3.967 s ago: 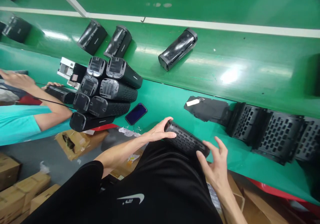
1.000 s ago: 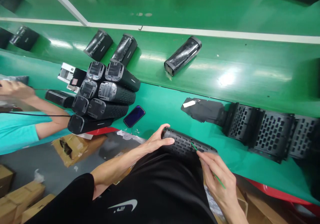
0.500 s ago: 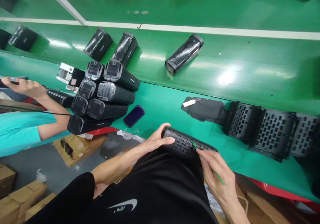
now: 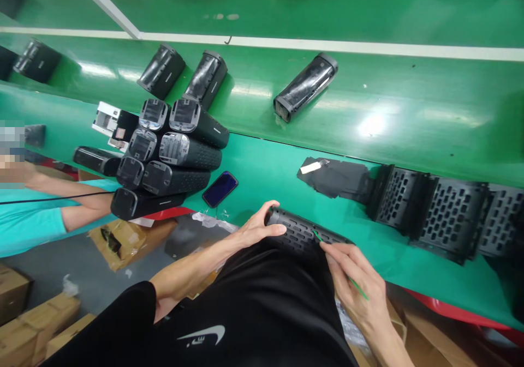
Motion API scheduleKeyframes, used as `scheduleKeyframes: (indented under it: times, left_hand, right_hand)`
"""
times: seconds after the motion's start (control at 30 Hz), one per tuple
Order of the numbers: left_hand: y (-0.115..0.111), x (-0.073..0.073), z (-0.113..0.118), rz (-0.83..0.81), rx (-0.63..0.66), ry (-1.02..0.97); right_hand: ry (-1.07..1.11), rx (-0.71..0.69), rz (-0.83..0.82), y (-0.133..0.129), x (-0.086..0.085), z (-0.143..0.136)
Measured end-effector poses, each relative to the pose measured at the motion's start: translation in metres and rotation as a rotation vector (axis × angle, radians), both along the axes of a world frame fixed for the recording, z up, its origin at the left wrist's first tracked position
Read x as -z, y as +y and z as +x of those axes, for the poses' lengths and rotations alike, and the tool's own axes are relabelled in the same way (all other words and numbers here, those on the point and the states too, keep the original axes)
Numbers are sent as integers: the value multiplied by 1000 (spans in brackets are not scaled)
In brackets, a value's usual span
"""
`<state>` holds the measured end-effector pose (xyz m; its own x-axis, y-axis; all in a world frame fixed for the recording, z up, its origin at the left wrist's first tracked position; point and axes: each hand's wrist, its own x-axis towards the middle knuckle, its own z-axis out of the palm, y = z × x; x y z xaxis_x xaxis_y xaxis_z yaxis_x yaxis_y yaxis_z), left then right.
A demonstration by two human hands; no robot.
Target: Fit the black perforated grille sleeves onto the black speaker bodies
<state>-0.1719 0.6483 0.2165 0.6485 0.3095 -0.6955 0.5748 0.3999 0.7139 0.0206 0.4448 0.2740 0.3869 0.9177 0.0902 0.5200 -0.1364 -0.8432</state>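
Note:
My left hand [image 4: 261, 226] is closed around the left end of a black slotted housing [image 4: 301, 232], thumb on its face. The housing lies slanted against my body at the bench's near edge. Between the fingers of my right hand [image 4: 355, 271] is a thin green stick [image 4: 358, 288], gripped like a pen, its tip touching the slotted face. What sort of tool the stick is, I cannot make out. Beyond the housing, black sheets [image 4: 339, 179] lie on the bench with a white-handled cutter [image 4: 313, 167] on top.
Stacked black speaker-like units [image 4: 180, 179] stand to the left, beside a phone [image 4: 220, 188]. Perforated black panels [image 4: 444, 211] line the right. More units, such as one wrapped in film [image 4: 306, 86], lie on the green belt [image 4: 401, 100]. A co-worker's arm [image 4: 88, 206] reaches in at left.
My hands and the housing stay nearly where they were, with the stick's tip still on the slots. The co-worker's hand has moved left and down, away from the bench.

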Motion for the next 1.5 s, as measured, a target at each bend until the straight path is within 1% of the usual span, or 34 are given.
scheduleKeyframes:
  times: [0.2, 0.47, 0.67, 0.93, 1.1, 1.23, 1.33, 1.5]
  left_hand:
    - [0, -3, 3, -8, -12, 17]
    - [2, -8, 5, -23, 0, 11]
    - [4, -12, 7, -17, 12, 10]
    - [7, -7, 7, 40, 61, 13]
    - [7, -7, 7, -4, 46, 0]
    - [6, -8, 8, -35, 10, 1]
    - [6, -6, 7, -33, 21, 1]
    - [5, -1, 5, -20, 32, 16]
  right_hand:
    - [13, 27, 17, -8, 1, 0]
    - [28, 0, 12, -1, 5, 1]
    - [14, 17, 2, 0, 7, -1]
    - [-42, 6, -57, -2, 10, -1]
    - [-12, -44, 11, -3, 10, 6]
    - [22, -11, 46, -3, 4, 7]
    - [7, 16, 37, -3, 2, 6]
    - [-7, 109, 13, -3, 1, 9]
